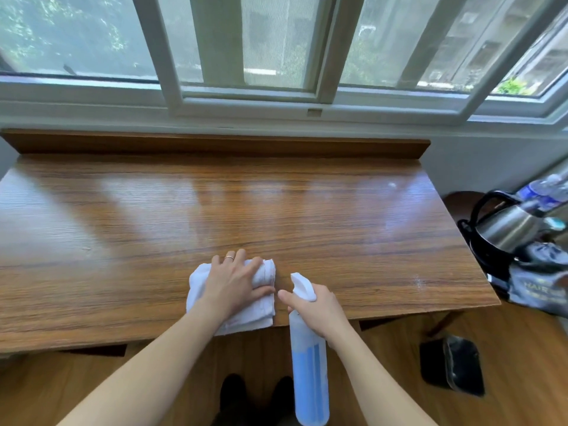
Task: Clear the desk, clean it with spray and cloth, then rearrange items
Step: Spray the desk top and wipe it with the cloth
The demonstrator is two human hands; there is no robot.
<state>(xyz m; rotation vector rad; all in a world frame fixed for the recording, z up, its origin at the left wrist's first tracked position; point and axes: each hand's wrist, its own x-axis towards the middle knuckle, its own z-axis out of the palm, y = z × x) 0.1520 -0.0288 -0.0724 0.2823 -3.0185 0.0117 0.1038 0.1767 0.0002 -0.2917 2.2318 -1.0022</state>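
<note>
The wooden desk (pixel 215 210) carries only a folded white cloth (pixel 258 312), which lies near the front edge in the middle. My left hand (pixel 236 281) lies flat on top of the cloth with its fingers spread, pressing it to the wood. Just to the right, my right hand (pixel 316 309) grips the neck of a spray bottle (pixel 309 373) holding blue liquid. Its white nozzle points forward over the desk's front edge, while its body hangs below the edge. A faint whitish smear (pixel 418 281) shows on the desk's right side.
A steel kettle (pixel 507 229) with a black handle, a water bottle (pixel 541 189) and a grey bag (pixel 541 287) sit on a side surface to the right. A black bin (pixel 451 365) stands on the floor at the lower right. A window runs behind the desk.
</note>
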